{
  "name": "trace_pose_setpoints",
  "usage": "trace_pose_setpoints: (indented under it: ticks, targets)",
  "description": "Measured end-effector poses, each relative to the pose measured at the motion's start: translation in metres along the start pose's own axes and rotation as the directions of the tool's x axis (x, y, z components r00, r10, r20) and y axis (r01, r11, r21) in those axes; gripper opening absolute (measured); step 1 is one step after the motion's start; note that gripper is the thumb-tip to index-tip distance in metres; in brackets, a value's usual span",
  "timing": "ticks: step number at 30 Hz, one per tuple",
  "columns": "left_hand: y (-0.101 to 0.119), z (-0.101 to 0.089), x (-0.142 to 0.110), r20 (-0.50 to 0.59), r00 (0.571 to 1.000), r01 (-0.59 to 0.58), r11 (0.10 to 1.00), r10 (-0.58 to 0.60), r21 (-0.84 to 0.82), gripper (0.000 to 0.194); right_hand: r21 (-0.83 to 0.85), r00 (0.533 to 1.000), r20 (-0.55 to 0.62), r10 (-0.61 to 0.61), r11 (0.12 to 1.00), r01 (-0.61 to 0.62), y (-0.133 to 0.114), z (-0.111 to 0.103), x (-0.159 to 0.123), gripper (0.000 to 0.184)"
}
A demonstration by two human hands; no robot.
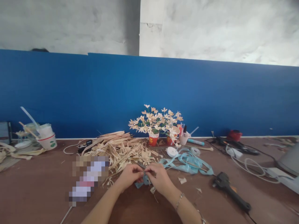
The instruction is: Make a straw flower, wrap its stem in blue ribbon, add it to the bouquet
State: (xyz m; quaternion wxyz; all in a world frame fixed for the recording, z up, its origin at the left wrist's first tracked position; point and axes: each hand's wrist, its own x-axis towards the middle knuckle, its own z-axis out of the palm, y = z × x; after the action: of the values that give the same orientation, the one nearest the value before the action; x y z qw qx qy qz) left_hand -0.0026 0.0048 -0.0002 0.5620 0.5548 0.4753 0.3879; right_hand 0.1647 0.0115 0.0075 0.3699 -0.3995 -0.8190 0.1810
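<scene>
- Both hands met at the near middle of the table (37,189), the forearms slanting inward and the wrists bent so the fingertips came together; a silvery chain bracelet (179,200) circled the right wrist.
- Left hand (130,176): fingers curled, thumb and forefinger pinching a small blue piece (146,179).
- Right hand (158,176): back turned upward, thumb and fingers drawn in, gripping the same piece from the right.
- That piece, soft-looking and partly covered by the fingers, sat between the two hands; its exact shape could not be told.
- On the near right lay a black glue gun (231,191), smooth and hard, its handle pointing toward the near edge.
- Just left of it, farther off, a translucent light-blue ribbon (191,163) sprawled in loose, crinkled loops.
- Beyond the hands, to the left, spread a heap of dry husk strips (126,149), pale, papery and ragged.
- Farther back, pale flowers (156,119) with pointed petals rose above red pots (153,140).
- At the far side stood a flat blue partition (140,90), with a rough, stained grey wall (210,31) behind it.
</scene>
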Motion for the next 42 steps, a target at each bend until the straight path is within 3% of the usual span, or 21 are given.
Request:
trace_pose_setpoints:
  ticks: [7, 15, 27, 32, 35, 38, 42]
  targets:
    - [-0.003, 0.000, 0.002, -0.026, 1.000, 0.010, 1.000, -0.011, -0.009, 0.029, -0.049, 0.999, 0.018, -0.044, 0.998, 0.045, -0.006, -0.003, -0.002, 0.015]
    - [-0.002, 0.008, 0.002, -0.070, 0.996, 0.046, 0.996, -0.052, -0.081, 0.029, -0.242, 0.998, -0.009, -0.066, 0.968, 0.062, -0.011, 0.001, -0.005, 0.017]
    - [0.004, 0.004, 0.002, -0.076, 0.997, 0.010, 1.000, -0.011, -0.021, 0.028, -0.187, 0.997, -0.016, -0.069, 0.980, 0.065, -0.008, 0.000, -0.004, 0.019]
    - [0.005, 0.004, 0.002, -0.050, 0.998, -0.040, 0.999, 0.039, -0.029, 0.028, 0.001, 0.998, -0.017, 0.060, 0.998, -0.060, -0.006, -0.002, 0.000, 0.016]
    - [0.004, 0.004, 0.001, -0.048, 0.998, -0.054, 0.997, 0.052, -0.047, 0.029, 0.190, 0.974, 0.073, 0.214, 0.956, -0.225, -0.001, -0.003, 0.003, 0.014]
    - [0.003, 0.005, 0.000, -0.013, 0.998, -0.059, 0.998, 0.058, -0.034, 0.025, 0.386, 0.907, 0.240, 0.345, 0.823, -0.416, 0.006, -0.006, 0.005, 0.009]
    - [0.006, 0.009, -0.003, 0.030, 0.997, -0.067, 0.996, 0.069, -0.053, 0.022, 0.561, 0.818, 0.450, 0.357, 0.600, -0.570, 0.011, -0.015, 0.002, 0.013]
